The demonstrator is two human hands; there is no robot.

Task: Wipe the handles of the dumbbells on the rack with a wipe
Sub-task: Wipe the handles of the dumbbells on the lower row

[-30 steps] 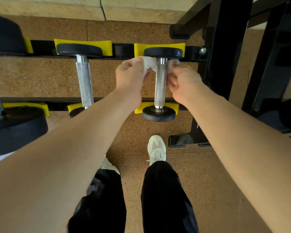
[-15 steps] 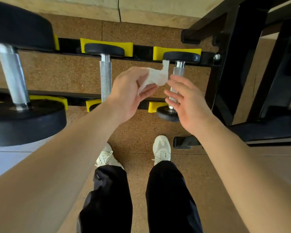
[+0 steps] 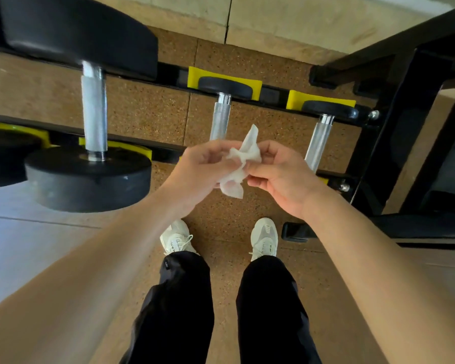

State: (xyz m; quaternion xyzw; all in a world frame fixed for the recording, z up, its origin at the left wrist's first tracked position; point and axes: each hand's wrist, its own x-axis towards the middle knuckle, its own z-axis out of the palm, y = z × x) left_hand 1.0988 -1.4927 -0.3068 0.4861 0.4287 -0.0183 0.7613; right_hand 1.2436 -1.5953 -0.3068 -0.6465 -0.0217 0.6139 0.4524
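Note:
A crumpled white wipe (image 3: 241,164) hangs between both hands in front of the rack, clear of any dumbbell. My left hand (image 3: 202,169) pinches its left side, my right hand (image 3: 279,174) its right side. Three dumbbells lie across the black rack rails (image 3: 273,95) on yellow cradles: a large one with a knurled handle (image 3: 93,111) on the left, a middle one (image 3: 220,122) whose near end my hands hide, and a small one (image 3: 318,143) on the right.
The black rack upright (image 3: 394,132) and its foot (image 3: 297,232) stand to the right. My two legs in black trousers and white shoes (image 3: 264,237) are below, on brown speckled floor mats. A pale wall runs along the top.
Both hands have come off the right dumbbell's handle, pulled back toward me with the wipe, and now hold it together. The view has shifted left, showing the large dumbbell.

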